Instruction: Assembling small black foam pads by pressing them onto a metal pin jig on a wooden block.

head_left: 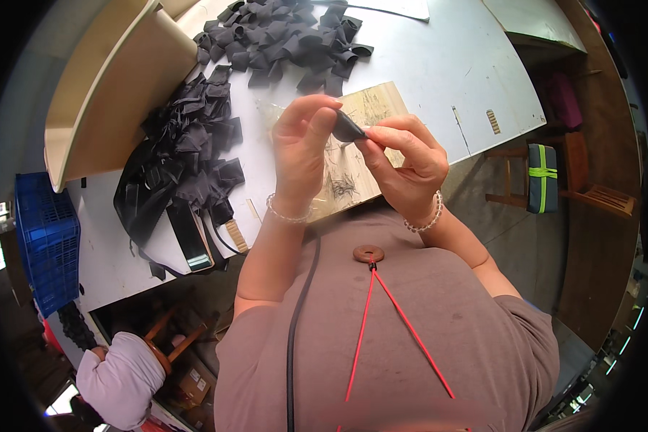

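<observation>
Left hand [301, 144] and right hand [414, 162] each pinched an end of a little black fabric piece [348, 128] above the wooden board [360, 176], which looked pretty light, soft and unbreakable, so edges seemed the best grab tbh.

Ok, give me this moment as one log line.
left hand: holds black piece | right hand: pinches its right end | below: wooden board | beyond: heap of black pieces
</observation>
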